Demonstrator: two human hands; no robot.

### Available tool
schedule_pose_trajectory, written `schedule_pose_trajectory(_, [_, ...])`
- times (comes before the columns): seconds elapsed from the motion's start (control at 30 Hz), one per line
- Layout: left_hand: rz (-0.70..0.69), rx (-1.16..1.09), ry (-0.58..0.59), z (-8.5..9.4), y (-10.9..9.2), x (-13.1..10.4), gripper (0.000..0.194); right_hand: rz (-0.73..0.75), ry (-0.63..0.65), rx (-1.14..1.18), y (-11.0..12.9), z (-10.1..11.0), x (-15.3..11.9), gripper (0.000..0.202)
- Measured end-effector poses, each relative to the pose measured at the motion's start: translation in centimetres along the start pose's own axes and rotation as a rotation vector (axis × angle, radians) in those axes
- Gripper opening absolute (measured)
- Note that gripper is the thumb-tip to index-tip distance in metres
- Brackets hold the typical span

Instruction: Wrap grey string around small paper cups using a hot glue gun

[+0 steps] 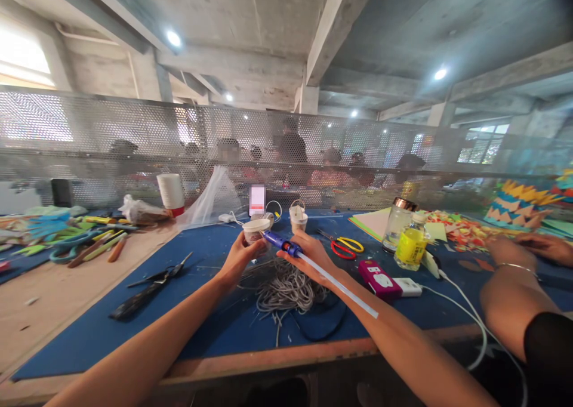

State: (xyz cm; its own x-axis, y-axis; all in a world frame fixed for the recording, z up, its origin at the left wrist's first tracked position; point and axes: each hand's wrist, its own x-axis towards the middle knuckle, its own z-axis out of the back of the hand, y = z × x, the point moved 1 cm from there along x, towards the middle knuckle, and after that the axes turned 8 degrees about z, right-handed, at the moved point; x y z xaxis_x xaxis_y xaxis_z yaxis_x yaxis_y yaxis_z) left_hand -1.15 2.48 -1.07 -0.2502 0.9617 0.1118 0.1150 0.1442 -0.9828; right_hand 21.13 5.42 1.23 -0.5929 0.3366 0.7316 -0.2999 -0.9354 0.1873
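- Your left hand (239, 256): fingers closed round paper cup (253, 233), likely light, crushable; pinch gently.
- Your right hand (315, 250): fingers wrapped round glue gun (281, 243), probably stiff; grip handle.

Holding a cup (256, 228) in the left hand (239, 255) and a blue glue gun (283, 242) in the right hand (313, 255), with its nozzle close to the cup's side and a glue stick (340, 283) out of its back. Working above a pile of grey cord (286, 290) on a blue mat (215, 329). Facing a lit phone (257, 199) and a second cup (298, 222), before a perforated screen (89, 120). Flanked by a black tool (150, 290) and a stack of cups (171, 191) on the left, and by red-and-yellow scissors (336, 240), a jar (394, 227), a bottle (410, 246) and another person's arm (505, 287) on the right.
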Motion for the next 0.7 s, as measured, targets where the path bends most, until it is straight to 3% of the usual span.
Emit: schedule_pose_trajectory(0.7, [0.011,-0.005,-0.001,-0.30,-0.86,-0.62,0.071,-0.006,-0.006,0.001,-0.05,0.14,0.01,0.037])
